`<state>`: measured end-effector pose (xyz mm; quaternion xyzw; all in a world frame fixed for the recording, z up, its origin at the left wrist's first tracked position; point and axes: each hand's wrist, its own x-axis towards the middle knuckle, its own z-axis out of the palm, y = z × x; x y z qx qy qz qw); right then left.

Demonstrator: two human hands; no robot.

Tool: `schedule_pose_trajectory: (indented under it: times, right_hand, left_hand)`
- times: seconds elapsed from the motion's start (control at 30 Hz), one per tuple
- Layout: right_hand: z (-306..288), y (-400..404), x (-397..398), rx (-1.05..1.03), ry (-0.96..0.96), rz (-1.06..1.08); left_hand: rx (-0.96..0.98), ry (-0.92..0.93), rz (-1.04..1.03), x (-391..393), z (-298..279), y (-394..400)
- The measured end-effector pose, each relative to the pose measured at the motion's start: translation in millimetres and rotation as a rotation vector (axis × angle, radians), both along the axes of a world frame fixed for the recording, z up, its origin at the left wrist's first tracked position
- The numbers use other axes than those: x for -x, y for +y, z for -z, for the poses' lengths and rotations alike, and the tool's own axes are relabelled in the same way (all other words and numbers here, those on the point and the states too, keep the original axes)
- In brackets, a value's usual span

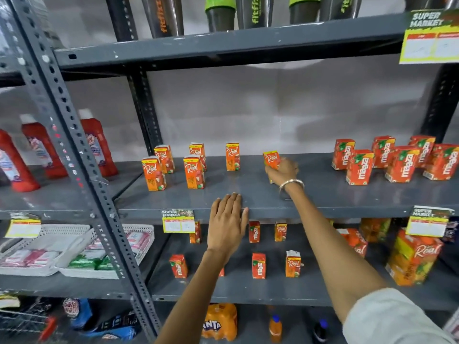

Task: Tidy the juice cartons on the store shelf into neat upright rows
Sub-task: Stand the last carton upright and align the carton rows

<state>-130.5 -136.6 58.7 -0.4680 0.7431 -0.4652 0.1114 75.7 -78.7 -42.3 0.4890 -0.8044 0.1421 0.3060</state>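
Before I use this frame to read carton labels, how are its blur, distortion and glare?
Head view: wide-angle bending bows the upright post and shelf edges; the red bottles at far left are motion-smeared; the Real cartons mid-shelf read clearly, though the carton in the right hand is tilted and partly covered; soft glare patches sit on the back wall.

Head view, close, facing the shelf (323, 192)
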Motion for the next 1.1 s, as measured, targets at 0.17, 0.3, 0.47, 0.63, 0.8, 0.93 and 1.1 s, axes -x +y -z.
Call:
schedule_pose_trajectory:
  times: [0.17, 0.3, 0.47, 0.63, 0.8, 0.93, 1.1]
  right_hand:
    - [-7.4, 41.3, 0.1, 0.288, -0.342, -0.241]
    - [-23.9, 89.0, -0.6, 0.434, -0.461, -0.363]
    - [-54.9, 162.5, 0.9, 0.482, -0.342, -0.503]
    - [-82.9, 238.3, -8.6, 0.534, -0.130, -0.555]
    - [-96.8, 276.0, -15.4, 0.557, -0.079, -0.566]
    - [-96.9, 280.9, -15.2, 0.551, -0.081, -0.570]
    - [-74.0, 255.6, -22.4, 0.465, -0.143, -0.592]
  left_hand:
    - [-0.039, 0.014, -0.002, 0.6, 0.7, -1.1]
    - [-0.074, 0.020, -0.012, 1.0, -1.6, 2.4]
    - [-0.148, 0.062, -0.012, 4.6, -6.1, 8.2]
    - [-0.199, 0.093, -0.025, 7.6, -9.9, 11.8]
    - [-0.240, 0.086, -0.024, 8.6, -14.4, 15.2]
    - [-0.269, 0.082, -0.018, 10.5, -18.1, 17.4]
    - [-0.278, 0.066, -0.031, -0.3, -18.4, 14.5]
